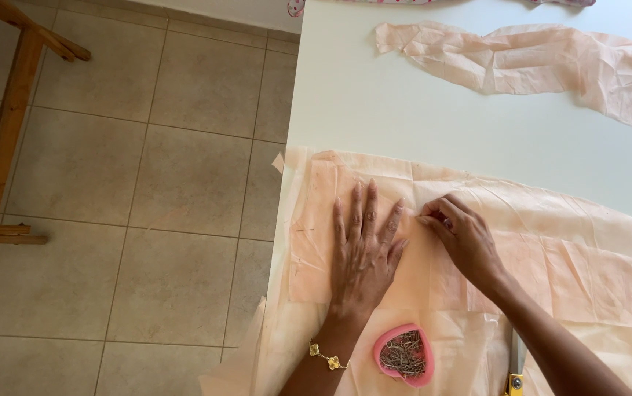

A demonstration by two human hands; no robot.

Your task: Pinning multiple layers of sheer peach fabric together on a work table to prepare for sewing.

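Left hand: the left hand lies flat, palm down, fingers spread wide and pointing away from the person, pressing on the peach fabric; it holds nothing.
Right hand: the right hand sits just beside the left, its fingertips pinched narrow on the fabric close to the left hand's outer fingers; whether something small is held between them, I cannot tell.
Peach fabric: spread on the white table at its near edge, with a darker, narrower layer on top; that strip's long axis runs left to right across the view, one end by the table's left edge, the other leaving the view on the right.
Second fabric piece: a crumpled peach strip lies farther back on the table, well apart from the hands, also running left to right.
Pin dish: a pink heart-shaped dish of metal pins rests on the fabric near the left wrist.
Scissors: a scissors blade with a yellow handle shows beside the right forearm, pointing away from the person.
Bracelet: a gold bracelet circles the left wrist.
Floor: beige tiled floor to the left, with a wooden frame standing on it.
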